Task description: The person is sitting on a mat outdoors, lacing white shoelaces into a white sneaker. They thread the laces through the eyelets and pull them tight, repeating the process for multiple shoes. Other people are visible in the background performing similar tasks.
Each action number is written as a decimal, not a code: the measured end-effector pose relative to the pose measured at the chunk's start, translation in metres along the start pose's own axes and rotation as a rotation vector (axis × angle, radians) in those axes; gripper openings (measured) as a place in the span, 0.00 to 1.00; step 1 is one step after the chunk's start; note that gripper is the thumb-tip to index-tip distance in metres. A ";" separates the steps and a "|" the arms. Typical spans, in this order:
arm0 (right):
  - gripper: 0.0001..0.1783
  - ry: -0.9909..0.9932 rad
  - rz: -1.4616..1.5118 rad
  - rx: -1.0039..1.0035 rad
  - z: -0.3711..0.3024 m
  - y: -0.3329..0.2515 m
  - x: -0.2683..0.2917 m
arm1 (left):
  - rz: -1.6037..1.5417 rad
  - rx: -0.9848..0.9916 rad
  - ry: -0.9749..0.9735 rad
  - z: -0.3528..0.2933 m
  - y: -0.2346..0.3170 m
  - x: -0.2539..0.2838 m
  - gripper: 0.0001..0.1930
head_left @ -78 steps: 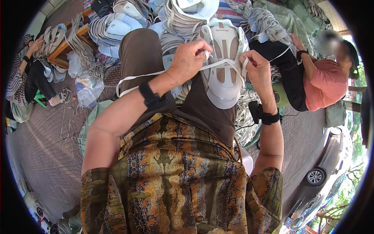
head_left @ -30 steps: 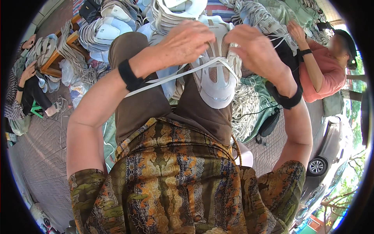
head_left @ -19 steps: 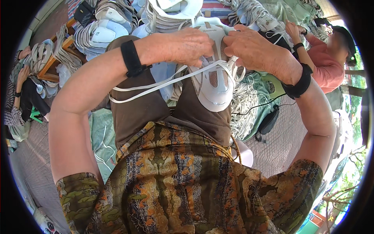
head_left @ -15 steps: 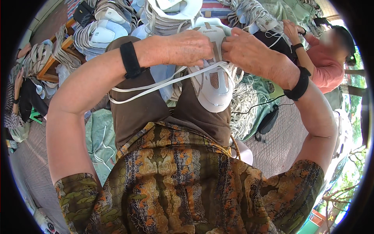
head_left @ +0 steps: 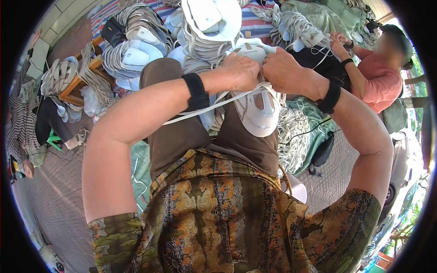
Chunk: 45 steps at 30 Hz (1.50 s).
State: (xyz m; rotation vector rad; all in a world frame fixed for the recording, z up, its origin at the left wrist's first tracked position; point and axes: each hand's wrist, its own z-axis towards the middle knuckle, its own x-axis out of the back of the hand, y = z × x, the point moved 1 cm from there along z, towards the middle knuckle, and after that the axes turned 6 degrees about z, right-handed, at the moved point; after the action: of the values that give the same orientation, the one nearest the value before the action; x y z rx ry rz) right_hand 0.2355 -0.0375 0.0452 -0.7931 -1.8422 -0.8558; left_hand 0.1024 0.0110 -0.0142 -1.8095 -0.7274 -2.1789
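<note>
A white and tan sneaker upper [head_left: 259,123] rests on my right thigh, its toe toward me. Over its lace area my left hand [head_left: 242,73] and my right hand [head_left: 283,70] meet, almost touching. The fingers of my left hand are closed in a pinch at the eyelets, apparently on the white shoelace [head_left: 218,103]. My right hand grips the upper's edge beside the tongue, thumb and fingers pressed together. A length of the lace trails left from the shoe under my left forearm. The fingertips themselves are partly hidden.
Stacked uppers [head_left: 211,38] stand just beyond my knees, with another stack [head_left: 136,52] to the left beside a wooden stool [head_left: 73,93]. Loose laces [head_left: 293,132] lie heaped at right near a black pouch [head_left: 322,150]. A person in pink [head_left: 378,84] works at far right.
My hands have drawn slightly nearer each other over the eyelets. The trailing lace loops have shortened to the left. The whole view has shifted a little.
</note>
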 end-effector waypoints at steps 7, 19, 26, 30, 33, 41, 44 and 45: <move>0.03 0.139 0.136 -0.084 0.002 0.002 -0.006 | -0.105 0.232 -0.129 -0.011 0.014 0.028 0.13; 0.10 0.416 0.783 0.025 0.010 0.005 -0.009 | -0.636 -0.215 0.202 -0.068 0.083 -0.025 0.05; 0.08 0.409 1.066 0.616 0.051 -0.210 0.110 | -0.428 -0.413 0.192 -0.083 0.088 -0.041 0.06; 0.13 0.377 1.317 1.163 0.038 -0.235 0.123 | -0.432 -0.383 0.142 -0.091 0.084 -0.041 0.06; 0.11 0.518 1.022 0.899 0.040 -0.187 0.102 | -0.540 -0.332 0.094 -0.097 0.084 -0.032 0.06; 0.09 0.464 0.921 -0.124 -0.057 -0.008 -0.022 | -1.347 -0.883 -0.191 -0.143 0.177 0.050 0.08; 0.09 0.629 0.944 -0.162 -0.081 -0.021 -0.060 | -1.410 -0.810 -0.178 -0.113 0.165 0.109 0.09; 0.08 0.635 0.961 -0.230 -0.085 -0.025 -0.070 | -1.401 -0.726 -0.104 -0.096 0.145 0.121 0.10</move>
State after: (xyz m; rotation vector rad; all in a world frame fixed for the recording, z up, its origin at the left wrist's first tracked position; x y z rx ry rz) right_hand 0.2805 -0.1320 0.0032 -1.2190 -0.6625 -0.5682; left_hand 0.0610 -0.1433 0.1250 -1.9289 -1.8040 -3.5626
